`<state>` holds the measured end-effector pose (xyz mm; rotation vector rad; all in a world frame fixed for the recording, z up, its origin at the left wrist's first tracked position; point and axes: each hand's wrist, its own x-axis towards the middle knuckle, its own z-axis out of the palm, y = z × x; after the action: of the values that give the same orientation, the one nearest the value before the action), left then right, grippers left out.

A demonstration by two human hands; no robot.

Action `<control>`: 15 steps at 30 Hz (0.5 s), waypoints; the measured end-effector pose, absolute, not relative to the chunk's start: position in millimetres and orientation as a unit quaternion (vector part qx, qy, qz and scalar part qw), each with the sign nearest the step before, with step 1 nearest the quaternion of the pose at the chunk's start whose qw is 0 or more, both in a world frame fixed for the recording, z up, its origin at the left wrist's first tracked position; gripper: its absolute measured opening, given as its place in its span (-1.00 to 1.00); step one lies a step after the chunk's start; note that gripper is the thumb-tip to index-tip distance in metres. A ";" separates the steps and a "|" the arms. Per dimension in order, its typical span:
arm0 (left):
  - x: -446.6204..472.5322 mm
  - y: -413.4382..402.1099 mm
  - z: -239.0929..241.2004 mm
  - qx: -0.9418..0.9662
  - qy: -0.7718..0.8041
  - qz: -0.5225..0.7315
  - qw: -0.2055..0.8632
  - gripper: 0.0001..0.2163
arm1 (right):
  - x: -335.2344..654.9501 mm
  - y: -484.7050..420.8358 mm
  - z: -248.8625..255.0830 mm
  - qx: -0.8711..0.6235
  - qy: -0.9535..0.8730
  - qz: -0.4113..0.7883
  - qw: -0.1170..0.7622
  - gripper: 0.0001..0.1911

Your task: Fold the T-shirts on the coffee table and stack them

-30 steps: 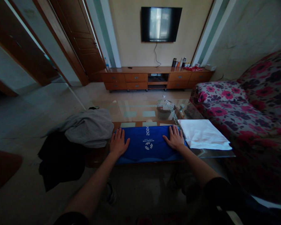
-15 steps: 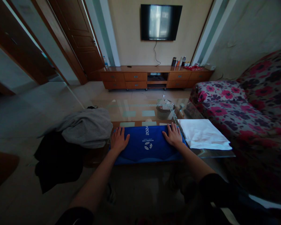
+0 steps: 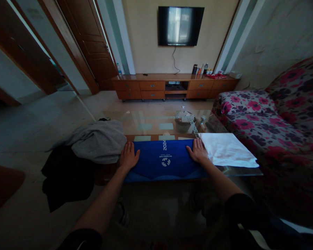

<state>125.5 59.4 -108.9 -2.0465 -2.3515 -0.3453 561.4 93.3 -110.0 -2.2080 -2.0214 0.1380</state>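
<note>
A folded blue garment (image 3: 156, 170) with white printing lies flat near the front edge of the glass table (image 3: 135, 118). On its left end rests my left hand (image 3: 129, 158), palm down with the fingers stretched out. My right hand (image 3: 198, 152) lies the same way on the garment's right end, its fingers flat and thumb apart. Just right of that hand is a folded white cloth (image 3: 228, 150). Left of my left hand, a crumpled grey garment (image 3: 99, 140) and a black garment (image 3: 67, 177) hang over the table's side.
A bin (image 3: 184, 122) shows through the glass toward the back, with a small jar (image 3: 203, 119) beside it. A floral sofa (image 3: 258, 125) stands along the right. Against the far wall is a low wooden cabinet (image 3: 151, 86) under a television (image 3: 181, 26).
Both hands have slid outward over the blue garment, the left one toward its left end and the right one toward its right end. The view has shifted slightly.
</note>
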 end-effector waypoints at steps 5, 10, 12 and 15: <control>121.9 56.6 -90.2 -0.629 -0.766 -0.127 0.042 -0.33 | 547.7 84.2 -91.8 -0.719 -0.683 0.029 0.125 -0.09; 110.7 50.3 -66.5 -0.585 -0.810 -0.027 -0.030 -0.44 | 522.9 64.2 -60.6 -0.653 -0.736 0.012 0.177 -0.16; 103.2 49.2 -63.1 -0.569 -0.819 0.000 -0.080 -0.45 | 515.9 55.9 -52.3 -0.635 -0.747 0.011 0.195 -0.18; 93.8 50.7 -63.1 -0.546 -0.825 0.000 -0.142 -0.45 | 508.6 46.6 -45.8 -0.618 -0.758 0.024 0.207 -0.20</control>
<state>93.8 50.7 -63.1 -1.8910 -2.8567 -0.0003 508.6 46.6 -45.8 -1.7221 -2.1106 0.0678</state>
